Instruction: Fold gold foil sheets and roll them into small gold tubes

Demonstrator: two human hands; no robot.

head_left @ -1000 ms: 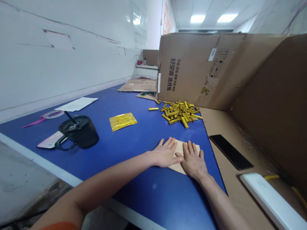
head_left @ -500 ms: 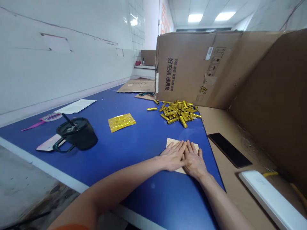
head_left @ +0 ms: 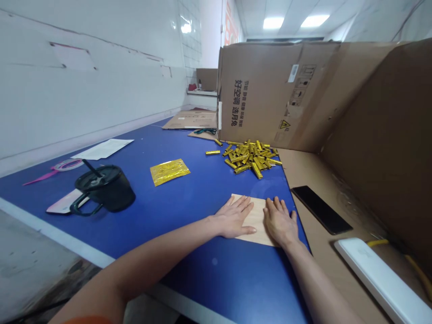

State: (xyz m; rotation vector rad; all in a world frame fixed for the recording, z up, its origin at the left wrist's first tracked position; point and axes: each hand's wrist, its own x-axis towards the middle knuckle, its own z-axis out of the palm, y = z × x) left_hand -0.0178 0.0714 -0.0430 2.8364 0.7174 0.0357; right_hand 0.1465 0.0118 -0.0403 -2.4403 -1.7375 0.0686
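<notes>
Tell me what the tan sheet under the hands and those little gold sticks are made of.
The tan sheet looks like matte paper or thin card: it lies flat and shows no shine, though the look can't fully settle it. The gold sticks seem wrapped in shiny metallic foil, judging by their bright, glinting surfaces; what's inside is hidden.

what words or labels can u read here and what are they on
"好空调 选月兔" in big print on the carton
A smaller line beside it on the carton: too small to read
White barcode label: too small to read
Yellow warning triangle: a sign, no readable words
Gold packet: any print too blurred to read
Red lettering on the far wall: too blurred to read
</notes>
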